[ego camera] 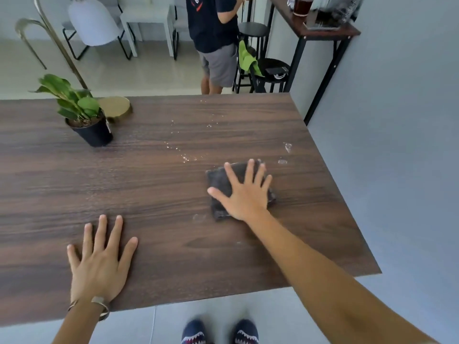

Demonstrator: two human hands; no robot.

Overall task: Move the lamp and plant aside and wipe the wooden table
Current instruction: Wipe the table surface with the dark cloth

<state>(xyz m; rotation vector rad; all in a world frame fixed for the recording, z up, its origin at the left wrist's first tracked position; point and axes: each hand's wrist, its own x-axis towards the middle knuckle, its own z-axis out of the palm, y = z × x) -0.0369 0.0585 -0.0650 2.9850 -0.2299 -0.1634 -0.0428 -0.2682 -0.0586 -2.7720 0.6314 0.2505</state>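
Note:
A dark wooden table (pixel 154 189) fills the middle of the view. My right hand (pixel 244 189) lies flat with spread fingers on a folded dark grey cloth (pixel 219 181) near the table's right side. My left hand (pixel 99 259) rests palm down on the bare wood near the front edge, holding nothing. A green plant in a black pot (pixel 87 120) stands at the far left. Just behind the plant is the gold round base of the lamp (pixel 115 106), its curved gold stem rising up and left. Water drops (pixel 185 157) speckle the wood beyond the cloth.
A person in a dark shirt and grey shorts (pixel 214 40) stands past the far edge. Black stools (pixel 270 75) and a narrow high table (pixel 320 28) are at the back right. A grey wall (pixel 397 145) runs close along the table's right side. White chairs stand at the back left.

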